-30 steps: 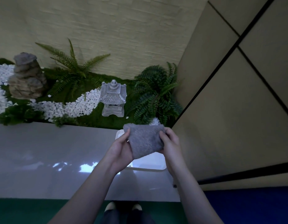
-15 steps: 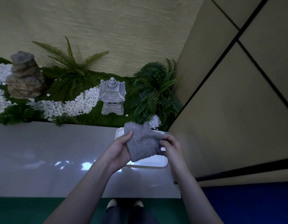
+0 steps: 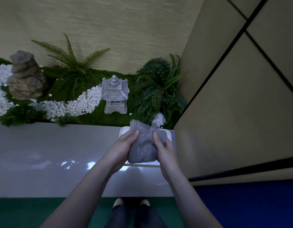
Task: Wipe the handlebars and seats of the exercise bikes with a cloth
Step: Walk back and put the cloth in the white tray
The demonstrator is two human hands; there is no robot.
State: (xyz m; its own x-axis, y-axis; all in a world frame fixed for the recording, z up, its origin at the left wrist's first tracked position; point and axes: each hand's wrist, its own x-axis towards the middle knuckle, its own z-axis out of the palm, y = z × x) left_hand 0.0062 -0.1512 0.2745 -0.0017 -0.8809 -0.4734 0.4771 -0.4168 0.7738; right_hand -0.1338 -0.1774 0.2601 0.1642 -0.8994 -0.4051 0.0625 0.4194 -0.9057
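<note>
A fluffy grey cloth (image 3: 143, 145) hangs bunched between both my hands, above a white tray (image 3: 122, 131) on the glossy white ledge (image 3: 52, 153). My left hand (image 3: 122, 148) grips its left side with the thumb on top. My right hand (image 3: 164, 148) grips its right side, fingers curled behind the fabric. No exercise bike, handlebar or seat is in view.
Behind the ledge lies a small rock garden with a stone lantern (image 3: 114, 94), ferns (image 3: 159, 86), white pebbles (image 3: 73, 107) and a rock stack (image 3: 25, 76). A beige panelled wall (image 3: 241, 96) closes the right side. Green and blue floor lies below, with my feet (image 3: 131, 203) at the ledge.
The cloth was held spread flat between both hands; now my hands have come closer together and it is crumpled and bunched. It has sunk slightly toward the tray.
</note>
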